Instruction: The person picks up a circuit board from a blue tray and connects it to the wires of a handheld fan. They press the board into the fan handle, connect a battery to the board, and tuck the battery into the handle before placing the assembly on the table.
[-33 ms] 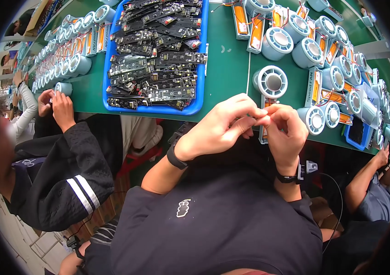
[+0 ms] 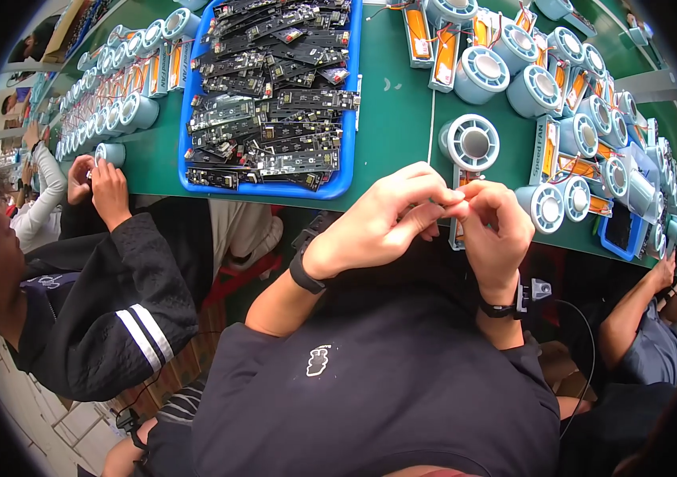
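My left hand and my right hand meet over the table's near edge, fingertips pinched together. Whatever lies between them is too small and covered to make out. Just beyond the fingers is a light-blue handheld fan body, its round ringed head facing up. Its handle runs toward me and is partly hidden behind my hands; a bit of orange shows below them. To the left, a blue tray is heaped with black circuit boards.
More light-blue fan bodies with orange insides and loose wires crowd the green table on the right. Rows of similar fans stand at the left. A co-worker sits at my left, hands on a fan part; another person's arm is at the right.
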### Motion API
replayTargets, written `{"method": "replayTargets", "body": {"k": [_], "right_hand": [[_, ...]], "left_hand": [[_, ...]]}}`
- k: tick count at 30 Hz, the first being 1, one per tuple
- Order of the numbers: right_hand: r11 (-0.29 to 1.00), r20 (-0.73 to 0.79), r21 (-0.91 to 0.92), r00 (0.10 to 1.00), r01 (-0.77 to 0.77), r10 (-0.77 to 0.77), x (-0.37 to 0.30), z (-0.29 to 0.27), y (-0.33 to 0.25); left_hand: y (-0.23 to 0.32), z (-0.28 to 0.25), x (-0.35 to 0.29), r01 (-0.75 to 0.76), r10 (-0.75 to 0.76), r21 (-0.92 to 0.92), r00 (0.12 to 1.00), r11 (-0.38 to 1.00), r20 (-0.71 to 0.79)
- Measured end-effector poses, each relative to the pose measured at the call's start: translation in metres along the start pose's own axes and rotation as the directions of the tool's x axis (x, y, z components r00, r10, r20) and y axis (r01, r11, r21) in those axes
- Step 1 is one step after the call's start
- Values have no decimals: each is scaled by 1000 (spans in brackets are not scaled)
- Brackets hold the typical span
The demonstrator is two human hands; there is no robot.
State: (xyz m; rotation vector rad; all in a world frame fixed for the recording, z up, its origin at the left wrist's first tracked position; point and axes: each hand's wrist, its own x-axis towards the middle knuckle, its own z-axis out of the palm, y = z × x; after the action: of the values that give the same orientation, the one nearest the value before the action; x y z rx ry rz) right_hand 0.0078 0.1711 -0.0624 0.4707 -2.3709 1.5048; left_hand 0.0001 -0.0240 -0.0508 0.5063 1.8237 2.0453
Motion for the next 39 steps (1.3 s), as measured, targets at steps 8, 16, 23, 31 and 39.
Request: {"method": "replayTargets", "body": {"k": [8,16,23,31,39], "right_hand": [[974,-97,-227,995,-3,-20,-2,-4,-23],[914,65,-388,986,-119,156,-14,-17,-31],[969,340,33,914,-245,219,12,-20,-44],[992,108,105,992,-73,61,13,-14,-17],[998,71,-38,996,52,-49,15,-2,-12]], "left_hand": [[12,1,1,-78,90,202,995,976,-51],[22,-7,0,-5,181,562,949,827,-257],[9,0,4,-61,263,604,931,795,-252],[7,-1,4,-136,272,504,940,853,-207],[3,4,6,-185,315,466,924,866,-218]]}}
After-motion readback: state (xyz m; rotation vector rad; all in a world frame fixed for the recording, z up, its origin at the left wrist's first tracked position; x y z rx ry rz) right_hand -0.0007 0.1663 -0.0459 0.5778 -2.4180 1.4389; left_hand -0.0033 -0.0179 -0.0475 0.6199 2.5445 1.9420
